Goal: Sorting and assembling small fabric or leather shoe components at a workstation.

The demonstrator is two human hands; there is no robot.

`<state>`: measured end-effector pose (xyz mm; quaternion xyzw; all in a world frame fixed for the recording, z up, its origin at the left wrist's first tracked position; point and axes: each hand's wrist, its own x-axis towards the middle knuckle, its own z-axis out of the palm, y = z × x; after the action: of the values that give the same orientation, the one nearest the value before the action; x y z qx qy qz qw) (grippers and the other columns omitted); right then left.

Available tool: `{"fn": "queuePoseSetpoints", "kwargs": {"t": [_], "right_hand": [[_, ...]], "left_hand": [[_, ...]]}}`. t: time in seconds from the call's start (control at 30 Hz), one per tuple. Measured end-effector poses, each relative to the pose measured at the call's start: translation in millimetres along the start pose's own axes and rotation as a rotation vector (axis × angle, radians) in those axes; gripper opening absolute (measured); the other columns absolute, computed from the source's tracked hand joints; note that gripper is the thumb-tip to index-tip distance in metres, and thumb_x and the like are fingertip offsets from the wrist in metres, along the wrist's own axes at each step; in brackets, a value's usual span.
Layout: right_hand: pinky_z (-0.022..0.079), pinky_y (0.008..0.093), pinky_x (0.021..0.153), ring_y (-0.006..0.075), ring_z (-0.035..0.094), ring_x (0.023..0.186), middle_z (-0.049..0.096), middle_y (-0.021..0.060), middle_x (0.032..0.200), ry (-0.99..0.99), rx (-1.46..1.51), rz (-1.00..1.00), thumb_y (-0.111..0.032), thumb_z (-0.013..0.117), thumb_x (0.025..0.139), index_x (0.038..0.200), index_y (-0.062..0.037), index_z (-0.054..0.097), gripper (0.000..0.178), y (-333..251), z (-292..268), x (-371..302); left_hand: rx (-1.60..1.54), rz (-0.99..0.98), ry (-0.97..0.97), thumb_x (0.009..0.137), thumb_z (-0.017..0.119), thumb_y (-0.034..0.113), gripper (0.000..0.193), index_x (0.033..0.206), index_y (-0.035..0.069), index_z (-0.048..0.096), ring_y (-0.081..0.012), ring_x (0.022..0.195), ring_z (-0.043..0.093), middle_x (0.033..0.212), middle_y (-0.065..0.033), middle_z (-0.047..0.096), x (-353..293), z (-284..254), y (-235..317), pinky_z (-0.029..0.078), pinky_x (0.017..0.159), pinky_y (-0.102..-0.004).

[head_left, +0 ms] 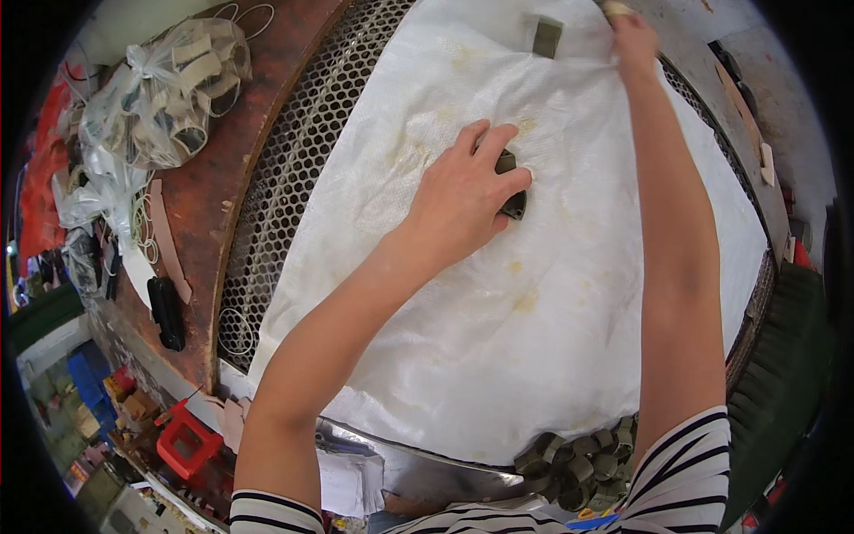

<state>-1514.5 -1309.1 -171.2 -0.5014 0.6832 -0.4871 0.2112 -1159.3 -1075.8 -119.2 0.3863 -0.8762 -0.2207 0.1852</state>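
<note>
My left hand (pixel 464 191) rests on the white cloth, its bent fingers gripping a dark olive piece (pixel 511 187) with a curved edge. Most of that piece is hidden under the palm and fingers. My right arm reaches to the far edge of the cloth. There my right hand (pixel 633 46), smeared by motion, is closed on a small tan object (pixel 616 9), whose kind I cannot make out. Left of this hand, a flat, squarish olive piece (pixel 546 37) lies alone on the cloth.
The stained white cloth (pixel 427 365) covers a metal mesh surface (pixel 307 125). Several olive rings (pixel 578 467) are heaped at its near right edge. On the brown board (pixel 200 222) at left sit a clear plastic bag (pixel 165 98) of pale rings and a black tool (pixel 166 313).
</note>
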Motion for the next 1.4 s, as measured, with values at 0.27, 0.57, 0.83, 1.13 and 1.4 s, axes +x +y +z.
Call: {"fn": "queuePoseSetpoints", "kwargs": {"t": [0.27,0.57,0.83,1.13,1.4], "right_hand": [[0.050,0.0297,0.071,0.0165,0.063,0.075,0.067,0.0057,0.084,-0.065,0.167,-0.388,-0.014,0.075,0.074,0.096,-0.0031,0.061,0.029,-77.5,24.2,-107.0],[0.054,0.0387,0.070,0.0295,0.063,0.088,0.057,0.0163,0.101,0.128,-0.635,-0.395,-0.023,0.074,0.074,0.102,-0.0004,0.052,0.043,-138.0,86.7,-128.4],[0.059,0.0315,0.064,0.0209,0.066,0.069,0.061,0.0128,0.091,0.092,0.502,0.245,-0.011,0.067,0.083,0.094,0.0044,0.053,0.023,-73.9,-111.2,-140.8],[0.046,0.0240,0.054,0.0078,0.058,0.067,0.062,0.0013,0.080,0.093,-0.190,0.597,-0.018,0.068,0.083,0.102,-0.0043,0.058,0.026,-159.6,-399.6,-505.0],[0.046,0.0307,0.058,0.0165,0.057,0.061,0.060,0.0097,0.087,0.355,-0.728,0.410,-0.016,0.072,0.076,0.106,-0.0016,0.058,0.036,-175.5,-517.1,-726.2]], "left_hand": [[-0.507,-0.308,0.006,0.073,0.074,0.019,0.030,0.100,0.008,0.064,-0.0196,0.102,0.056,0.113,-0.0060,0.058,37.6,-25.3,-30.4,0.052,0.080,-0.0346],[-1.217,-0.675,0.435,0.091,0.059,0.022,0.038,0.122,0.001,0.051,-0.0221,0.109,0.058,0.119,-0.0111,0.058,-14.2,-95.5,-35.5,0.051,0.091,-0.0446],[-1.541,-0.831,0.299,0.089,0.059,0.017,0.041,0.126,0.001,0.048,-0.0281,0.114,0.056,0.129,-0.0163,0.053,-141.0,-57.6,14.3,0.051,0.091,-0.0491],[-1.244,-0.449,-0.295,0.077,0.071,0.011,0.042,0.116,0.004,0.057,-0.0156,0.103,0.056,0.120,-0.0037,0.052,-180.9,-31.0,250.4,0.047,0.082,-0.0298],[-0.850,0.151,-0.370,0.068,0.077,0.015,0.043,0.107,0.004,0.060,-0.0296,0.105,0.053,0.122,-0.0128,0.048,-206.2,13.9,428.4,0.046,0.085,-0.0364]]}}
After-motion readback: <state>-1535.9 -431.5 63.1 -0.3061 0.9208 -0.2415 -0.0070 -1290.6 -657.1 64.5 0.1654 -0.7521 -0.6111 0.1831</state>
